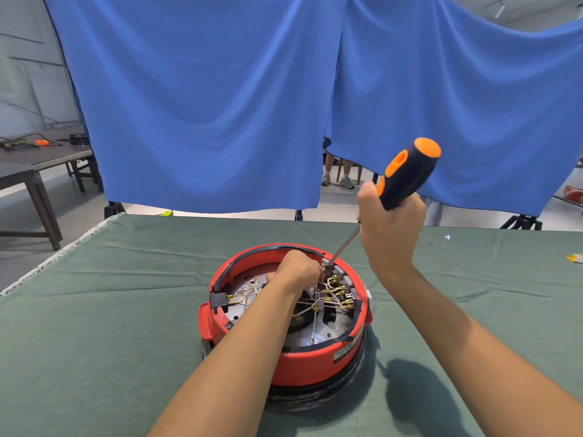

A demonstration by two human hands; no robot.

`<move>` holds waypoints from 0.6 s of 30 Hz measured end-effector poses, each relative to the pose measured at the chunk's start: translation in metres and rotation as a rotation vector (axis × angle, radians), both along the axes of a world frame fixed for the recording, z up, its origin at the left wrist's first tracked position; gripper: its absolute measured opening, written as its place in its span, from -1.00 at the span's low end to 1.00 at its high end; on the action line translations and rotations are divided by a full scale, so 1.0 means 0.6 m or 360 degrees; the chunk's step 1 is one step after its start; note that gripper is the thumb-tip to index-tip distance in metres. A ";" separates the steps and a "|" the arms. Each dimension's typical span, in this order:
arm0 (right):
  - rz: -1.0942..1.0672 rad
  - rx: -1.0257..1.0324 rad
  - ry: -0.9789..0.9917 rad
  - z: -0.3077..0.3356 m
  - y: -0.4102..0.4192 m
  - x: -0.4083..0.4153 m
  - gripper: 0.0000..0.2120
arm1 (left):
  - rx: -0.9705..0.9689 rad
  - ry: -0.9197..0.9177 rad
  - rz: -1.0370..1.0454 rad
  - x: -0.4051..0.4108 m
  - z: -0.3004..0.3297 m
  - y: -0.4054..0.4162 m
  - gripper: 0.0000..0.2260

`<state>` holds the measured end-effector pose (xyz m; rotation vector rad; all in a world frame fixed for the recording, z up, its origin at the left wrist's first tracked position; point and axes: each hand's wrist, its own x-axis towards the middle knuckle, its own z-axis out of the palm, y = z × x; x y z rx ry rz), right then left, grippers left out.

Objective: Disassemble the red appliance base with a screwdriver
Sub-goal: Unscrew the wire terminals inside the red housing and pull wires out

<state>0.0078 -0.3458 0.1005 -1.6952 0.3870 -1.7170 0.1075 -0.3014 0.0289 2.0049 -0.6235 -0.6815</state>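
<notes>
screwdriver tip set on a screw at the base's far rim

base (303, 362), red and round, sat upside down at lower centre of the frame on a green cloth (126, 310), its bottom cover already off so that wires (328, 294) with brass terminals and a metal plate showed inside. a black band ran round part of the rim.

right hand (389, 228), right of centre, was wrapped round the lower part of the screwdriver (407, 175), a black and orange handle tilted toward the upper right. the shaft ran down and left to a grey terminal block (342, 277) at the far right inside of the base, where the tip seemed to meet a screw; the screw head itself was too small to make out.

left hand (298, 268) reached into the base from the lower left, fingers curled beside the tip. it appeared to steady the shaft or a part there, but what it pinched, if anything, could not be told.

by my reading the step in hand was loosening a screw on that block. next move would call for downward pressure along the tilted shaft while turning, with the left hand keeping the base from spinning on the cloth and the wires kept out of the tip's way.

a blue curtain (220, 105) hung behind the table.
</notes>
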 end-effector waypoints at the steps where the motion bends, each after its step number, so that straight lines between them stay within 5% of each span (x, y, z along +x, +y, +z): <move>1: 0.0012 0.0028 -0.0018 0.003 -0.005 0.002 -0.70 | -0.0003 -0.0003 -0.0002 0.000 0.000 0.000 -0.92; 11: -0.0079 0.0411 -0.0140 0.015 -0.069 0.004 -0.75 | 0.0040 -0.0058 0.0025 0.004 -0.008 -0.006 -0.79; 18: 0.0043 0.0159 -0.0184 -0.002 -0.034 -0.014 -0.70 | -0.0034 -0.0064 0.0229 -0.003 -0.012 -0.009 -0.79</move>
